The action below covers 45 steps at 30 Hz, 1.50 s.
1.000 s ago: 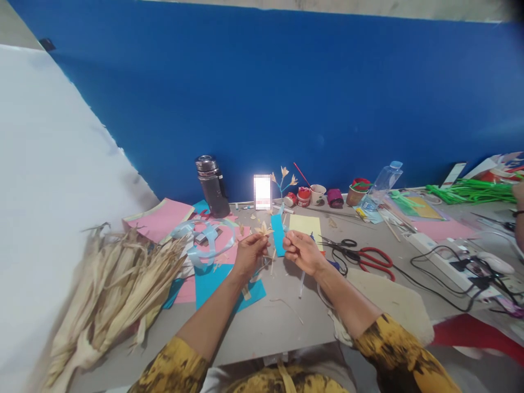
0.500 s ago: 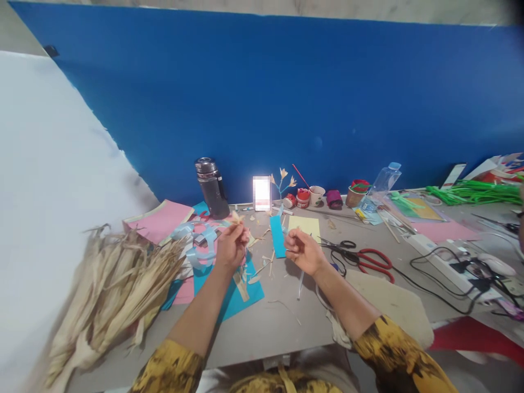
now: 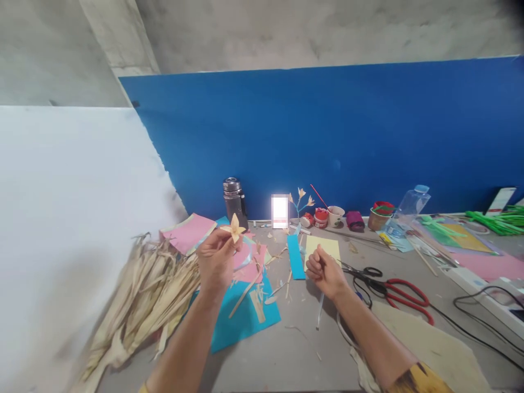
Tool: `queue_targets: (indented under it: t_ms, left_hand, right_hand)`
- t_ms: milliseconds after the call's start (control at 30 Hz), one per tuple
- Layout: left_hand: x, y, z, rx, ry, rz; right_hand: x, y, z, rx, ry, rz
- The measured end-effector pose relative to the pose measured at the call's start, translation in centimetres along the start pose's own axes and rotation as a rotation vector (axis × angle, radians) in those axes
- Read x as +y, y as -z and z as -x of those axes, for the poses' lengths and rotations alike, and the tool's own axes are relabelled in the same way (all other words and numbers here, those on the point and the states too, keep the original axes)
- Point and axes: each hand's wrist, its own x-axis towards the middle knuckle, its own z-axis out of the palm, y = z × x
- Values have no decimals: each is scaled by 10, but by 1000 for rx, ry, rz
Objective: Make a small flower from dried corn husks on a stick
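Observation:
A pale cream flower with pointed petals, apparently of dried husk, is pinched between the thumb and fingers of my left hand, raised above pink and blue paper. My right hand is closed with the thumb uppermost, over the edge of a yellow paper sheet. What its curled fingers hold, if anything, is hidden. Just left of it is a blue paper strip. Behind both hands, a stem with several similar small flowers stands near the blue panel.
Dried husks are heaped at left, near a dark thermos. Black scissors and red-handled scissors lie right of my right hand. Farther back are a paper cup, a plastic bottle and green stems. A power strip lies at right.
My left hand has moved left and turned, so the flower now shows its open petals. My right hand stays closed beside the blue strip. The camera view has tilted upward and shifted left.

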Motion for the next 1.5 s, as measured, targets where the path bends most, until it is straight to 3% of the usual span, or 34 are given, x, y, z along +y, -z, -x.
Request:
queue_targets:
  t_ms: [100,167,400,533,667,733,833,900,967,1133,1267,1367,1500]
  left_hand:
    - [-14,-3,10,-95,287,118]
    - [-30,-10,23,-133,391,124]
    - [-77,-56,75,-178,552,57]
    - [-83,-67,76,-186,514,-87]
    - [-79,-60,55,-219,228,-177]
    - [-77,-52,42,-185,186,-143]
    - [-80,-40,31,-121,235,-33]
    - [-84,-35,30,-119,272,-3]
    - [-88,-33,34,-154,287,-33]
    - [-93,-37,49,-264,312,-149]
    - [-99,-36,55,-318,334,-142]
    - [-105,-31,53,-368,490,-61]
    - [-104,-23,47,-485,761,208]
  right_hand:
    - [1,-5,5,47,115,207]
    - [2,-11,11,3,167,337]
    - [19,-20,23,-340,18,371]
    - [19,-15,20,-336,-94,488]
    - [10,-14,17,-224,-113,622]
    - [5,-13,13,-134,-66,568]
    - [-2,-9,8,60,49,360]
    - [-6,-8,6,122,111,274]
    - [-8,-8,8,91,162,277]
    - [-6,-15,22,-141,169,449]
    - [-5,-20,26,-110,149,570]
    - [-5,-20,24,-61,162,563]
    - [-5,-20,23,-32,162,571]
